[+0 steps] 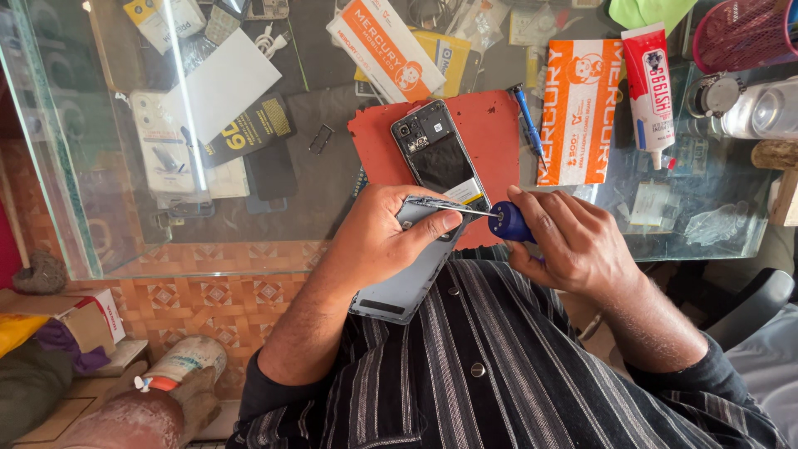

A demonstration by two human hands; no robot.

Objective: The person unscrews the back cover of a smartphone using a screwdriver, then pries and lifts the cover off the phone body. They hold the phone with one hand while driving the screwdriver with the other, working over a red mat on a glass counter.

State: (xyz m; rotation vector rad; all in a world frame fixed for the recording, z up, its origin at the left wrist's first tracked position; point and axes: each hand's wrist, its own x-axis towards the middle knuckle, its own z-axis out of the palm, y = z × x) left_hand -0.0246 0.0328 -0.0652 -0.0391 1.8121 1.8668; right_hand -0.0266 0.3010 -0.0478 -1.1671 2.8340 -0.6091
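Note:
My left hand (384, 237) grips a grey phone back cover (405, 283) and a thin metal strip against it. My right hand (573, 243) holds a blue-handled screwdriver (509, 223), its thin shaft pointing left at the strip by my left thumb. Just beyond my hands an opened phone (439, 154), its insides showing, lies on a red mat (490, 137) on the glass counter (332, 199).
A second blue screwdriver (529, 123) lies on the mat's right edge. Orange-and-white packets (579, 108), a white glue tube (650, 87), a pink basket (744, 33) and clear bottles (748, 108) sit at right. Phone boxes and cases (208, 125) show under the glass at left.

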